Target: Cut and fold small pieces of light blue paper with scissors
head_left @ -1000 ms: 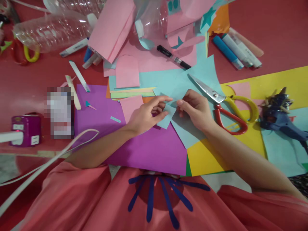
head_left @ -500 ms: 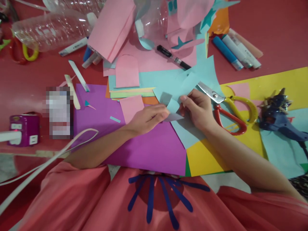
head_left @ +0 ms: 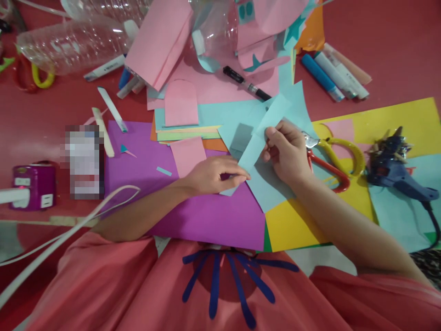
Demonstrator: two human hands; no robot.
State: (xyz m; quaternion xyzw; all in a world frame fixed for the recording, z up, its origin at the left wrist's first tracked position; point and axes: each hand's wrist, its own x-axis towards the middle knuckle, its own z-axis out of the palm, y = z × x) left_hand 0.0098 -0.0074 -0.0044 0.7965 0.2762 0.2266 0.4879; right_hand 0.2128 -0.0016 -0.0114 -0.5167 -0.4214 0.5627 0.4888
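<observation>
A narrow light-blue paper strip (head_left: 259, 139) slants up to the right between my hands. My right hand (head_left: 287, 151) pinches its right edge around the middle. At the strip's lower end, my left hand (head_left: 217, 176) has thumb and fingers closed on it. A pale blue paper corner (head_left: 230, 189) shows below the left fingers; whether it belongs to the same strip I cannot tell. Under the right hand lies a light-blue sheet (head_left: 275, 195). Scissors with yellow and red handles (head_left: 356, 156) lie just right of that hand, their blades partly hidden.
A purple sheet (head_left: 206, 216) and a yellow sheet (head_left: 299, 230) cover the front. At right rests a blue glue gun (head_left: 396, 170). Plastic bottles (head_left: 76, 43), a pink box (head_left: 158, 41), a black pen (head_left: 246, 83) and markers (head_left: 322, 76) lie behind. A white cable (head_left: 79, 223) crosses the left.
The light-blue strip has turned so its broad face shows at greater length. My right hand has shifted slightly, and the left fingers have moved a little lower and to the right.
</observation>
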